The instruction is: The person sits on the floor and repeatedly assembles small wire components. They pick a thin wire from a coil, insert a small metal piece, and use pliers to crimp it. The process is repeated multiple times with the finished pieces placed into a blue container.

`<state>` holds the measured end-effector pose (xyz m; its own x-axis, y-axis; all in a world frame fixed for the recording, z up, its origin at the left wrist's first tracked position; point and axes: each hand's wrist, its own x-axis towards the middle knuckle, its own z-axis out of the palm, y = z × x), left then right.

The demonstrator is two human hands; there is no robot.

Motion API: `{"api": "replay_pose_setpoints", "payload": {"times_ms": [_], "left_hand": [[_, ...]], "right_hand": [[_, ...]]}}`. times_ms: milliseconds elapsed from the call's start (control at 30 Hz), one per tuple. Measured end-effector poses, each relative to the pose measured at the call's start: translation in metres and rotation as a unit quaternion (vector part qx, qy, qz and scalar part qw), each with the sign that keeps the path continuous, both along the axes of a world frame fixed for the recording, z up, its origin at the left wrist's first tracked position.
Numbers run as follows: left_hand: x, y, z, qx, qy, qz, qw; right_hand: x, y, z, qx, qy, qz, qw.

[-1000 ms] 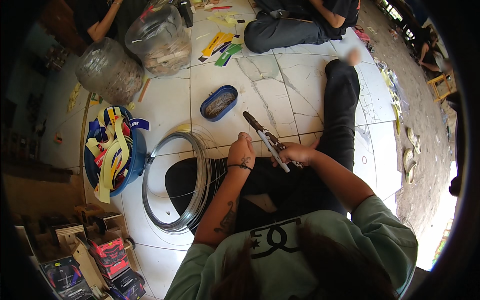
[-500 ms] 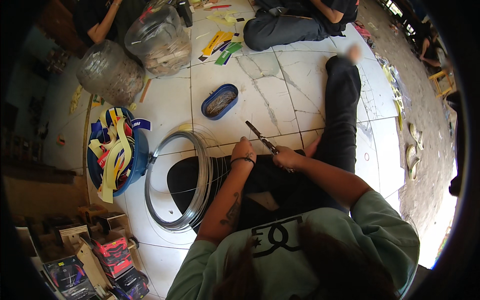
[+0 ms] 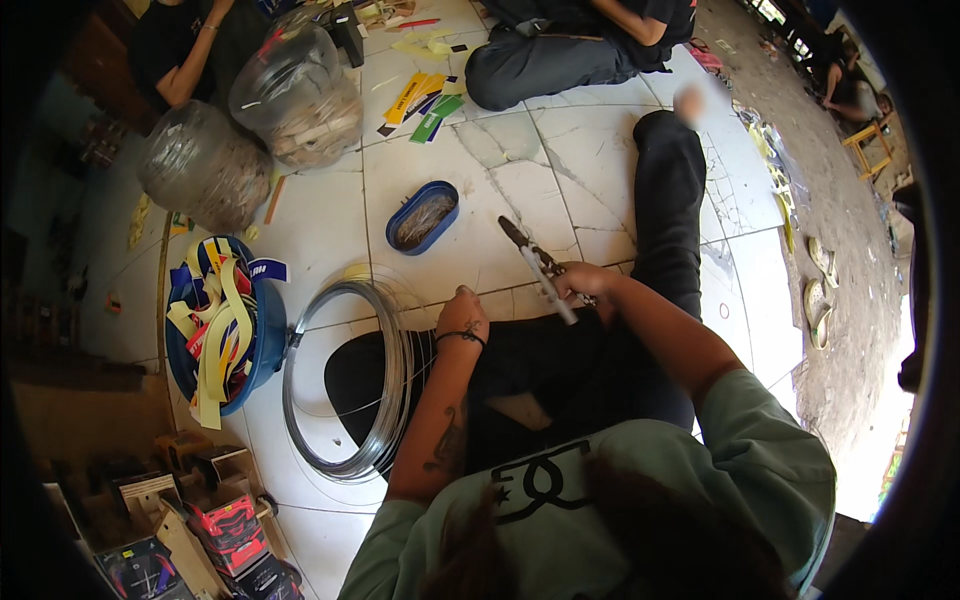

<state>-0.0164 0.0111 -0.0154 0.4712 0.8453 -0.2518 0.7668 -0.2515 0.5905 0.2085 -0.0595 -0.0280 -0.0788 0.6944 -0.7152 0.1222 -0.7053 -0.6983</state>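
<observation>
Two hands are busy over the lap of a person sitting on the white tiled floor (image 3: 320, 220), seen from the head camera looking down. The right hand (image 3: 585, 285) is clenched around the pale handles of a pair of pliers (image 3: 540, 268), whose dark nose points up and away toward the left, over the tiles. The left hand (image 3: 462, 315), with a dark band at the wrist, rests knuckles-up on the dark trouser leg just beside the coil of wire (image 3: 345, 375); its fingers are curled, but whether they pinch a strand I cannot tell. The coil lies flat on the floor against the person's left knee, a grey ring of many turns. Beyond the pliers sits a blue oval tin (image 3: 422, 216) with something brownish inside. To the left of the coil stands a blue basin (image 3: 268, 345) stuffed with yellow and white strips. Farther off are two clear sacks (image 3: 245, 130) of small pieces, and other people sit at the far edge.
</observation>
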Motion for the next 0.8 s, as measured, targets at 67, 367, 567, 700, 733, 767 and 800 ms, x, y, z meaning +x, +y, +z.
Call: {"api": "replay_pose_setpoints", "payload": {"times_ms": [67,367,567,700,733,767,800], "left_hand": [[-0.001,-0.001,0.003,-0.010,-0.008,0.014,1.000],[0.002,-0.002,0.010,-0.021,0.038,-0.026,0.999],[0.004,-0.001,0.012,-0.053,0.018,-0.035,0.998],[0.005,-0.001,0.011,-0.057,-0.002,-0.041,0.998],[0.005,-0.001,0.010,-0.067,0.006,-0.037,0.997],[0.005,0.000,0.009,-0.069,0.009,-0.034,0.997],[0.006,0.000,0.007,-0.072,0.006,-0.040,0.997]], "right_hand": [[0.002,0.000,-0.001,0.117,-0.323,0.150,0.927],[-0.006,0.012,-0.032,0.274,-0.490,0.267,0.783],[0.058,0.052,-0.053,0.283,-0.517,0.047,0.806],[0.155,0.096,-0.068,0.120,-0.546,-0.217,0.800],[0.173,0.104,-0.073,0.098,-0.560,-0.233,0.789],[0.186,0.110,-0.078,0.064,-0.573,-0.251,0.778],[0.195,0.115,-0.085,0.048,-0.581,-0.253,0.772]]}}
